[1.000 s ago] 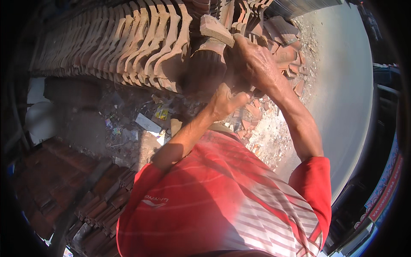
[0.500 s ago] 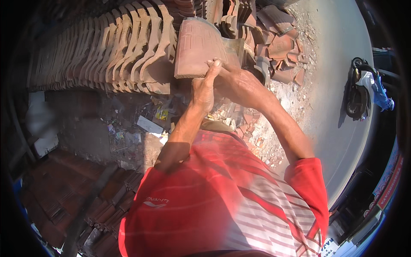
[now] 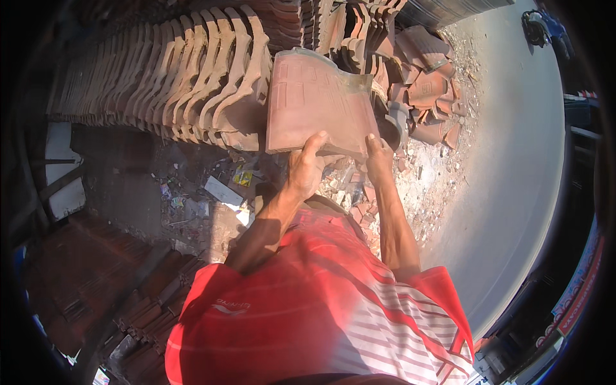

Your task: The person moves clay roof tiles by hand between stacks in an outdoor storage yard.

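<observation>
Beside the row of stacked roof tiles (image 3: 167, 80), two hands grip one clay roof tile (image 3: 317, 106)

At the right end of that row, the clay roof tile is held with its broad reddish face upward, rectangular marks pressed into it and a curved notch along its far edge. The left hand (image 3: 305, 168) is clamped on the near edge, thumb on top, fingers passing underneath where they are hidden. The right hand (image 3: 378, 157) grips near the tile's right corner, its thumb also on top. The two hands are apart from each other. Whether the tile touches the row or only overlaps it in view, I cannot tell.

Right of the row, past the tile, lies a heap of broken tiles (image 3: 428, 88), with pale rubble (image 3: 417, 199) on its near side. Farther right of the row runs a grey road (image 3: 507, 179), a motorbike (image 3: 536, 29) standing small at its far edge. On the row's near side, a white slab (image 3: 223, 191) lies beside a yellow wrapper (image 3: 242, 176). Farther to the near side are dark red tile stacks (image 3: 90, 269) and the wearer's red shirt (image 3: 276, 314).
</observation>
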Tool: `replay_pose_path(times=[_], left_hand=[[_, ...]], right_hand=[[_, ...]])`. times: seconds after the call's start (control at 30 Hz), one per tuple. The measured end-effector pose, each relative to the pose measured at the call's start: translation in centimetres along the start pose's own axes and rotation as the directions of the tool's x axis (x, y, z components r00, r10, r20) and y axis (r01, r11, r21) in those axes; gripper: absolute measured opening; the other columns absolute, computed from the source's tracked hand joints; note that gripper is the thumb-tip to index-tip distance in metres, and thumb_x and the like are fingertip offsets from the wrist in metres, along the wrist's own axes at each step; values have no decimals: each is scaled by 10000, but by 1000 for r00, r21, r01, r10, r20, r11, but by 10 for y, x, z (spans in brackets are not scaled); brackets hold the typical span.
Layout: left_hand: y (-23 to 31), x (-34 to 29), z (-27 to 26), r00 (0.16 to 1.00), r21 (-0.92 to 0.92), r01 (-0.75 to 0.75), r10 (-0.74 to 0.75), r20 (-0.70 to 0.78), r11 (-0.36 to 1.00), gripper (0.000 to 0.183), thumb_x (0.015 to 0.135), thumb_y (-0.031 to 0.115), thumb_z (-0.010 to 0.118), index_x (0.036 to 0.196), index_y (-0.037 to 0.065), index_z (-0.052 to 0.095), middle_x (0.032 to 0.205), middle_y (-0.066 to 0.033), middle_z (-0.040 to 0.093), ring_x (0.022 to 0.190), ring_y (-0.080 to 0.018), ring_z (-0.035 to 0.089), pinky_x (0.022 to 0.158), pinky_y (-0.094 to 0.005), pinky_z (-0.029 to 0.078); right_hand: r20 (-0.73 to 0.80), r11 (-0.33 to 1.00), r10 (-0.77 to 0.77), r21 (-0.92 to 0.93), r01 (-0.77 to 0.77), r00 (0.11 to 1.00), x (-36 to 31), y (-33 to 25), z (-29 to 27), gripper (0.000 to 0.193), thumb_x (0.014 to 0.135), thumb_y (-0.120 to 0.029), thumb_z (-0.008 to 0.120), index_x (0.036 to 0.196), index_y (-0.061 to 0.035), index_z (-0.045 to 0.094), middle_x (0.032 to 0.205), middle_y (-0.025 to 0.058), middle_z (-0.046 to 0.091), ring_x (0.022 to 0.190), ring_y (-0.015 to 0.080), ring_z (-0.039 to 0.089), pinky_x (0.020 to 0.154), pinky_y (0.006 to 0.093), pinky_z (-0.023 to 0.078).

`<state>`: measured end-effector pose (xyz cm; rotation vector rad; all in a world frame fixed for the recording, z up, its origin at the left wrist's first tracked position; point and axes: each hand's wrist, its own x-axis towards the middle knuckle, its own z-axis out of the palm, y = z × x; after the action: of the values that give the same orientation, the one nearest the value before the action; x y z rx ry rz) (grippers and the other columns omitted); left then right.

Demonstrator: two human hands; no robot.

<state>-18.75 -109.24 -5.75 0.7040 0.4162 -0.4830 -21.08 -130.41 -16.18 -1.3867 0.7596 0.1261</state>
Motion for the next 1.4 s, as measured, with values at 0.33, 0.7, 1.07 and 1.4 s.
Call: replay_pose_path(times=[0.33,0.7,1.07,1.4], left_hand=[[-37,32,-62,978,-291,145,-93,187,946,401,1005,274,445,1218,-36,584,1251,-197,635,1194,-339,605,1060,-510,455],[-55,44,-136,978,-431,209,-195,78,878,442,899,210,552,1260,-45,552,1232,-198,649,1162,-367,622,1034,-506,469],[-79,47,-168,970,-561,230,-232,69,795,439,887,187,555,1269,-28,519,1277,-181,608,1170,-339,603,1038,-475,473],[-82,69,-166,821,-328,277,-400,-408,903,612,959,420,562,1413,34,425,1410,-123,484,1316,-313,464,1121,-465,368]], right_hand=[[-194,882,-291,-434,184,937,7,-25,-16,555,973,-427,563,1155,96,602,1022,206,650,924,277,583,861,409,454],[-207,816,-376,-536,216,903,0,24,18,507,1003,-434,532,1132,49,619,978,208,668,921,321,632,843,427,467],[-122,766,-320,-617,180,940,5,21,21,426,1032,-326,511,1206,61,554,1070,245,642,981,353,618,874,428,464],[68,515,-386,-811,277,920,50,39,24,590,1008,-245,523,1433,122,340,1428,357,405,1342,470,397,1126,489,331]])
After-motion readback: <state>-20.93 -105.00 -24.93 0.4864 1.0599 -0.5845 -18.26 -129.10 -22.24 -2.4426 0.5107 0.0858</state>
